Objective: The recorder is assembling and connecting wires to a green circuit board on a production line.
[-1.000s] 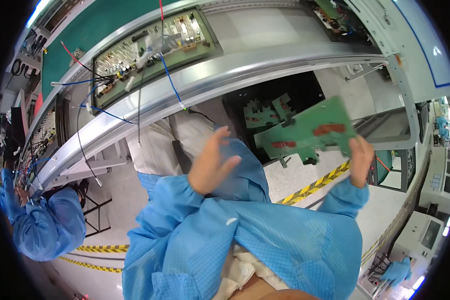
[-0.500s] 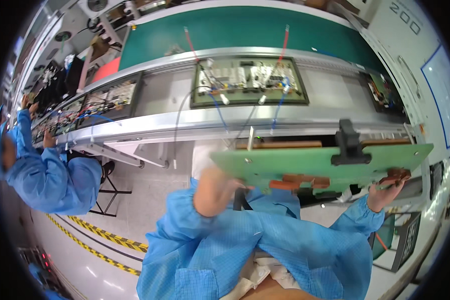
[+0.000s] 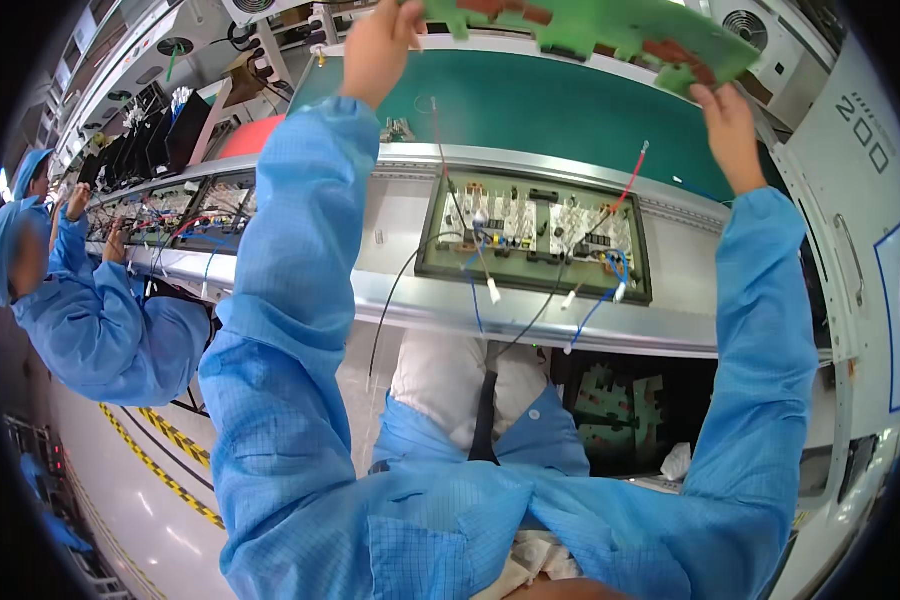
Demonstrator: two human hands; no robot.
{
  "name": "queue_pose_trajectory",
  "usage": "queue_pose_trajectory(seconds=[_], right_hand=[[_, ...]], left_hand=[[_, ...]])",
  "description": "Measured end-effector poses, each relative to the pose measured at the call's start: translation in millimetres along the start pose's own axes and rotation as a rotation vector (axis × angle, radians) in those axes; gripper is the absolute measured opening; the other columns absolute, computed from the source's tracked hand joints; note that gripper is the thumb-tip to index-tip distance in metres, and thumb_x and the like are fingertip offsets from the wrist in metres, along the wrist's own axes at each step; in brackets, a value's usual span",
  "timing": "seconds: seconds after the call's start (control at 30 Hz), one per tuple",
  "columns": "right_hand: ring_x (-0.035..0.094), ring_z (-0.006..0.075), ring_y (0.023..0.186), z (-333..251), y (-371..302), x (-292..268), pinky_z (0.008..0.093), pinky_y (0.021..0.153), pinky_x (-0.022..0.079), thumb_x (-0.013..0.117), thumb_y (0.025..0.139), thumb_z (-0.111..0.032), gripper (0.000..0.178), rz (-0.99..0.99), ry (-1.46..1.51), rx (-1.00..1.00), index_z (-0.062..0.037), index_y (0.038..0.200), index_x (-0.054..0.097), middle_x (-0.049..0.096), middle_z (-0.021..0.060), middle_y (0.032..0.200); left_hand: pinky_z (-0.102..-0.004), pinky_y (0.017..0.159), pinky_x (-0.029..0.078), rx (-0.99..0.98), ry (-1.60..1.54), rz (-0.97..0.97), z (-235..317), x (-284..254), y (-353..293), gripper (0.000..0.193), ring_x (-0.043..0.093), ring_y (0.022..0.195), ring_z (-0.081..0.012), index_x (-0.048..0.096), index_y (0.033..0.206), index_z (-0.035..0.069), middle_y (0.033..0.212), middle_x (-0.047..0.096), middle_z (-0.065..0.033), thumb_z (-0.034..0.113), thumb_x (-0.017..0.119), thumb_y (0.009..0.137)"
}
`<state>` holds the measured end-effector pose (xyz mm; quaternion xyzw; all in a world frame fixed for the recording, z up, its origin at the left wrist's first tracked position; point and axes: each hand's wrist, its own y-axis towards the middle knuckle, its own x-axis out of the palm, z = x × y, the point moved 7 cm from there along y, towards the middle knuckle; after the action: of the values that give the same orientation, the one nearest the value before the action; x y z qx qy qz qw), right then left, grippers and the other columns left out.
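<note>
Up at the far edge of the view, both arms stretched out, I hold a flat green board point(image 3: 610, 28) with notched edges and reddish-brown pieces along its near side. My left hand point(image 3: 378, 50) grips its left end, fingertips curled at the edge. At the board's right end, my right hand point(image 3: 728, 130) pinches the near corner. The board's upper part is cut off by the picture's top. Below and nearer, a framed circuit-board assembly point(image 3: 432, 262) lies on the metal rail line, with red, blue and black wires and white connectors trailing from it; neither hand touches it.
A green work surface point(image 3: 530, 110) runs behind the metal rail point(image 3: 410, 300). Several more framed assemblies point(image 3: 232, 200) lie at left, where a co-worker in blue point(image 3: 110, 320) sits. Below the rail, a dark bin point(image 3: 685, 400) holds green boards. A white cabinet point(image 3: 855, 240) stands at right.
The green board has gone up and forward, from in front of my chest to above the far green surface, both hands still on it. The view has shifted, showing the bin below the rail.
</note>
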<state>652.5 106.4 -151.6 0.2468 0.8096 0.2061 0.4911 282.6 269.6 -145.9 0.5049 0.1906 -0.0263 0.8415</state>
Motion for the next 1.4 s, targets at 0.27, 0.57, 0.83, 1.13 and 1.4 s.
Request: queue_pose_trajectory(seconds=[0.27,0.57,0.83,1.13,1.4], right_hand=[[0.05,0.0097,0.094,73,-9,107,0.0239,0.085,0.039,0.048,0.095,-0.025,0.035,-0.334,0.485,0.037,0.0021,0.117,0.052,0.059,0.0041,0.105],[0.054,0.0086,0.091,218,-113,113,0.0245,0.078,0.044,0.048,0.095,-0.031,0.031,-0.148,0.917,0.562,-0.005,0.111,0.055,0.057,0.0012,0.101],[0.056,0.0083,0.078,238,-145,76,0.024,0.066,0.044,0.047,0.094,-0.032,0.029,-0.224,0.972,0.655,-0.0071,0.107,0.055,0.059,0.0011,0.093],[0.052,0.0045,0.061,232,-150,63,0.0205,0.048,0.039,0.047,0.093,-0.032,0.025,-0.156,0.991,0.782,-0.0089,0.097,0.056,0.056,-0.0015,0.074],[0.051,0.0088,0.067,248,-161,70,0.0214,0.052,0.039,0.047,0.088,-0.043,0.037,-0.361,0.78,0.693,-0.0068,0.095,0.054,0.056,0.003,0.08]], left_hand=[[-0.0219,0.058,0.038,-0.614,-0.287,-0.412,-121,100,-79,0.033,0.041,0.062,-0.0063,0.059,0.094,0.0,0.068,0.046,0.0034,0.031,0.048,0.095],[-0.0211,0.051,0.03,-0.854,-0.385,-0.54,-85,163,-167,0.044,0.037,0.058,-0.0055,0.06,0.081,0.003,0.064,0.046,0.0036,0.043,0.047,0.093],[-0.0169,0.059,0.041,-0.951,-0.5,-0.693,-29,201,-193,0.05,0.042,0.066,-0.0044,0.059,0.091,0.002,0.077,0.048,0.0012,0.052,0.049,0.089],[-0.0232,0.049,0.031,-0.92,-0.513,-0.758,-17,199,-191,0.053,0.039,0.05,-0.0081,0.049,0.055,0.004,0.053,0.045,0.0,0.042,0.045,0.091],[-0.0243,0.049,0.031,-0.898,-0.461,-0.782,-33,200,-197,0.05,0.038,0.05,-0.0089,0.047,0.052,0.005,0.052,0.043,-0.0001,0.038,0.049,0.089]])
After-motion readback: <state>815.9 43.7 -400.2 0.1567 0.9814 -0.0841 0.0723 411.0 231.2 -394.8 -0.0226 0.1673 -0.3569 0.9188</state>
